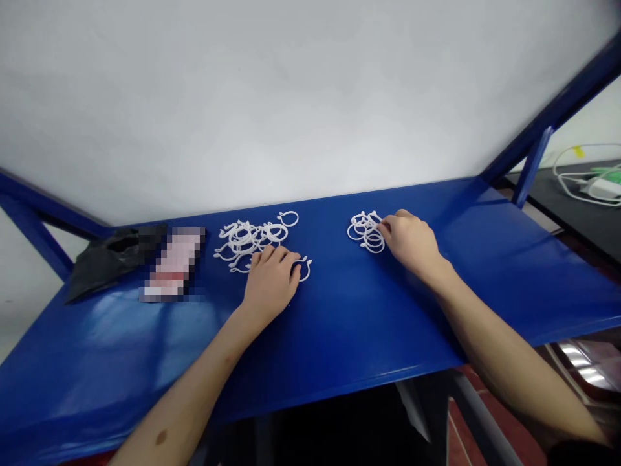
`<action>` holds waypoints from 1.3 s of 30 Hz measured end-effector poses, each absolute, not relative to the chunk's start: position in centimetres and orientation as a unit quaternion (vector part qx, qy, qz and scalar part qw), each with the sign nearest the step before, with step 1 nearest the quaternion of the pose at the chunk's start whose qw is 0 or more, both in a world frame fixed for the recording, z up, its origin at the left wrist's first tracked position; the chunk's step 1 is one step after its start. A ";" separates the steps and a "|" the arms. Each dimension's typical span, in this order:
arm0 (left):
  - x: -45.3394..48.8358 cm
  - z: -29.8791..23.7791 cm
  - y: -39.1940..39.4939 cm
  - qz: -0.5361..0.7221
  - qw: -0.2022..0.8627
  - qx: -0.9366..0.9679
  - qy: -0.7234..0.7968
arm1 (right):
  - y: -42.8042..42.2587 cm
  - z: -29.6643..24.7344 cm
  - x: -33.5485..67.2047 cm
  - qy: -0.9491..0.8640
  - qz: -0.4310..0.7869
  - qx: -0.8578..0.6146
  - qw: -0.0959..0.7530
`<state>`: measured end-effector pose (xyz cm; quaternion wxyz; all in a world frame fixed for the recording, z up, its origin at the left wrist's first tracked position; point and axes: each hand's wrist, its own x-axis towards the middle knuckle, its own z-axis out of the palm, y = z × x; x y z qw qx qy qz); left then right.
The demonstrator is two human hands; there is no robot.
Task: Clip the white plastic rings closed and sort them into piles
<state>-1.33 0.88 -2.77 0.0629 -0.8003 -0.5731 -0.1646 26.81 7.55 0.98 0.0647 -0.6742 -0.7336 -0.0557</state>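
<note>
My left hand (272,278) rests at the near right edge of a loose pile of white open curtain rings (242,238), its fingers curled down. One white curtain ring (306,272) pokes out between its thumb and forefinger, partly hidden by them. To the right, my right hand (410,239) has its thumb and fingertips pinched together at the edge of a smaller cluster of white curtain rings (373,243). A ring there meets the fingertips, though the exact grip is partly hidden. A single ring (290,219) lies at the back of the larger pile.
A blue table (349,323) carries everything, with a pale wall (310,97) behind. On its left lie a black plastic bag (104,265) and a pixelated flat object (174,262). Blue frame bars rise at both ends. White cables (599,188) lie on a dark surface at right.
</note>
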 end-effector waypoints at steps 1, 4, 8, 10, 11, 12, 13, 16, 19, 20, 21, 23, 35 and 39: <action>-1.3 -2.7 0.9 -0.160 0.057 -0.799 -0.577 | 7.5 0.9 26.7 -0.731 -0.063 -0.676 0.073; -1.3 -2.4 0.9 -0.174 0.052 -0.794 -0.581 | 7.2 0.9 26.4 -0.731 -0.087 -0.664 0.130; -1.0 -2.1 0.6 -0.230 0.066 -0.790 -0.565 | 6.0 1.0 25.1 -0.783 -0.059 -0.573 0.235; -0.7 -1.9 0.5 -0.266 0.075 -0.785 -0.554 | 4.9 0.8 24.1 -0.827 0.018 -0.490 0.276; -0.6 -1.9 0.4 -0.285 0.078 -0.782 -0.549 | 4.4 0.6 23.5 -0.842 0.068 -0.451 0.289; -0.4 -1.8 0.3 -0.303 0.081 -0.779 -0.543 | 3.8 0.4 22.9 -0.848 0.120 -0.421 0.298; -0.2 -1.8 0.2 -0.319 0.081 -0.777 -0.537 | 3.3 0.1 22.4 -0.846 0.170 -0.404 0.304; 0.3 -1.7 -0.2 -0.354 0.055 -0.776 -0.518 | 2.2 -0.7 21.2 -0.819 0.284 -0.377 0.325; 0.7 -1.5 -0.5 -0.371 -0.039 -0.760 -0.532 | 2.1 -1.3 20.8 -0.806 0.320 -0.357 0.349; 0.7 -1.4 -0.5 -0.373 -0.086 -0.750 -0.540 | 2.1 -1.4 20.8 -0.806 0.318 -0.353 0.354; 0.8 -1.3 -0.6 -0.374 -0.136 -0.738 -0.545 | 2.2 -1.4 20.8 -0.808 0.312 -0.348 0.358; 0.8 -1.1 -0.6 -0.373 -0.227 -0.717 -0.544 | 2.3 -1.5 20.9 -0.819 0.296 -0.329 0.366; 0.3 -0.9 -1.1 -0.349 -0.300 -0.730 -0.505 | 1.9 -1.2 21.6 -0.890 0.224 -0.210 0.336; 0.4 -1.8 -0.4 -0.348 -0.230 -0.767 -0.488 | 2.8 -1.4 21.7 -0.902 0.165 -0.234 0.324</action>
